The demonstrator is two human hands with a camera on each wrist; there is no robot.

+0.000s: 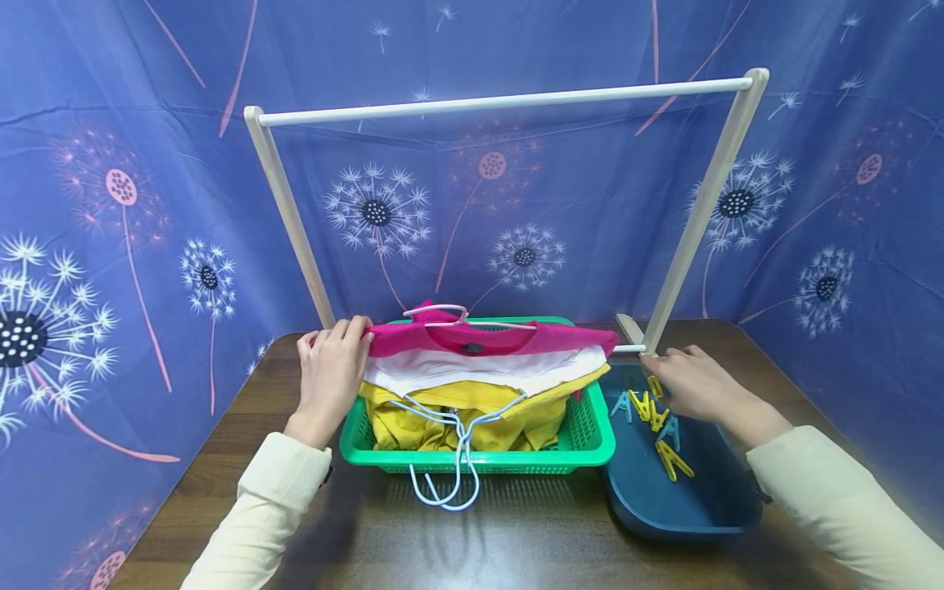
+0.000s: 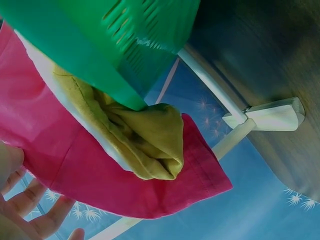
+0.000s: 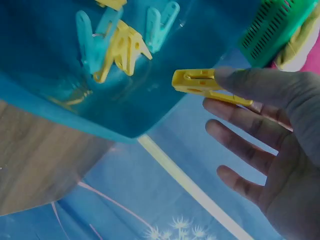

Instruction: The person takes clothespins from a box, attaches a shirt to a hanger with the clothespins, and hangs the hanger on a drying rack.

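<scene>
A pink shirt [image 1: 501, 338] with a light pink hanger [image 1: 465, 315] at its neck lies over white and yellow clothes [image 1: 472, 397] in a green basket [image 1: 605, 438]. My left hand [image 1: 333, 369] holds the shirt's left shoulder between thumb and fingers. Blue hangers [image 1: 463, 442] lie on the yellow garment, their hooks over the basket's front rim. My right hand [image 1: 696, 385] pinches a yellow clothespin [image 3: 195, 80] between thumb and forefinger, its other fingers spread. Below it, several blue and yellow clothespins [image 1: 671, 460] lie in the dark blue bin [image 1: 708, 500].
Behind the basket stands a wooden rack with a white top rail [image 1: 509, 102] and posts [image 1: 291, 217] on either side. The bin sits right beside the basket on the brown table [image 1: 531, 524]. A patterned blue curtain [image 1: 147, 287] surrounds the table's back and sides.
</scene>
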